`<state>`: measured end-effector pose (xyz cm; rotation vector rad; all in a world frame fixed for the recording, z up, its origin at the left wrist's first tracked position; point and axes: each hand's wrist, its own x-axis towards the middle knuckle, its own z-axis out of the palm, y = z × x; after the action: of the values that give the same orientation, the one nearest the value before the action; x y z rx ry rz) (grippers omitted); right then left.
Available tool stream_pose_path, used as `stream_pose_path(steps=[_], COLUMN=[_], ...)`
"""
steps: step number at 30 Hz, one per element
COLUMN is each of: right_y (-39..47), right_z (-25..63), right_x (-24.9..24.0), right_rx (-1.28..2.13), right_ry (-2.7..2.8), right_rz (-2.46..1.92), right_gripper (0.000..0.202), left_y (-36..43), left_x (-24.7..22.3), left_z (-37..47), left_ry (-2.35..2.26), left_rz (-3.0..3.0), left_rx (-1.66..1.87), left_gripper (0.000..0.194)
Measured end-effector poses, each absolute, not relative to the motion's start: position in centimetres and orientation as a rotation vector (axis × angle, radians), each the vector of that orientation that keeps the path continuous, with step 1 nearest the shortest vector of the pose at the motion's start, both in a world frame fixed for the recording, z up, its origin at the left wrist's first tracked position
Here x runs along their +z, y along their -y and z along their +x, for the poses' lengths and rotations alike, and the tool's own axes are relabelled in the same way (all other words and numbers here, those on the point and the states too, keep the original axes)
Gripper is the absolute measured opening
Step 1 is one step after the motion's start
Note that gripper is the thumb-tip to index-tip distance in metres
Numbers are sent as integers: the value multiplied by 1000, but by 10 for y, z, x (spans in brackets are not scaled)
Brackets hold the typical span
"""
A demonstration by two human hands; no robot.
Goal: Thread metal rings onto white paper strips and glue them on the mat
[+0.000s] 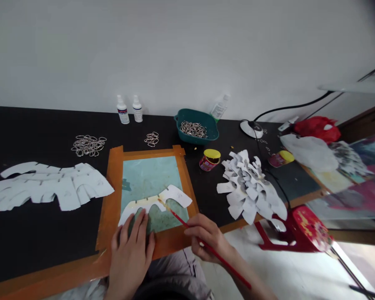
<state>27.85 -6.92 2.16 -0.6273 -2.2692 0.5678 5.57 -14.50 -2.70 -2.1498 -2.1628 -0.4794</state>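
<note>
A curved white cutout piece (175, 196) with a yellowish upper edge lies on a pale green sheet (143, 171) framed by orange tape. My left hand (132, 246) lies spread at the near edge of the sheet, its fingertips pressing on the left part of the cutout. My right hand (209, 239) grips a thin red brush (226, 265), whose tip touches the cutout's upper edge near its middle. Right of the sheet stands a small red tin (208, 163) with a yellow lid raised at its top.
White cutouts (50, 185) lie at left, and a pile of others (250, 187) at right. Metal rings (89, 145) and a green basin (196, 121) of rings sit further back, near two white bottles (123, 112). A red stool (312, 229) stands at lower right.
</note>
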Motion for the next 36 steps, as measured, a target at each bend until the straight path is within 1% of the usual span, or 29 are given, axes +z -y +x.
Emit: stream_pose_path(steps=[8,14,20,25,32,36], right_y=[58,60,56,62,59,63], right_z=[284,277,282,278,286,287], right_x=[21,20,18,15,18,16], right_rx=[539,574,575,605,562,534], right_ry=[2165,2246,2149,2215,2110,2171], right_rz=[-796,-670,-806,-660,-853,-731], right_gripper=[28,28,26,29,25,29], left_y=[146,146,146,147,146,147], left_x=[-29,-27,-28,-27,-29,-29], left_z=[55,55,55,55,55,55], left_ry=[2153,2156,2149,2143,2169,2169], left_rz=[-2142,-2140,-2132,-2146,-2134,-2143], left_rx=[-489,-493,-481,-471,-482,-497], left_gripper=[48,48,47,48,50,50])
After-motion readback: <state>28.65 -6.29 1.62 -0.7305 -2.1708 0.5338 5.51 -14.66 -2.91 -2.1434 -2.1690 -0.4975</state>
